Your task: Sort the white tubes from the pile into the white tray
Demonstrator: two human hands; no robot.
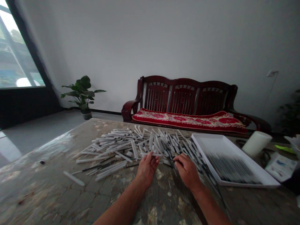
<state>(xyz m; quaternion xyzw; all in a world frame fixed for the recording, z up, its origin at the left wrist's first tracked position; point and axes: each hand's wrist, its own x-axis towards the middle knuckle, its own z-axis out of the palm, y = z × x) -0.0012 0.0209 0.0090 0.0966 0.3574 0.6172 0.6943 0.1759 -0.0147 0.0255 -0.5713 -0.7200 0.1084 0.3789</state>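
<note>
My left hand (pixel 147 168) is closed in a pinch on a slim whitish plastic tube (pixel 152 154), held level above the table. To its right, my right hand (pixel 187 170) is closed with thumb and forefinger together. Dark thin rods lie right by its fingertips, and whether it holds one I cannot make out. Just beyond both hands spreads a loose pile of whitish tubes and dark rods (pixel 114 143). Off to the left, a single tube (pixel 73 178) lies apart on the table. A shallow white box (pixel 234 147) right of my right hand holds a row of slim dark-and-clear sticks (pixel 231 167).
The patterned table (pixel 77 200) carries a small black piece (pixel 42 162) at left. A white roll (pixel 256 143) and a small white carton (pixel 281 167) stand right of the box. Behind the table are a dark wooden bench (pixel 182 97) and a potted plant (pixel 83 92).
</note>
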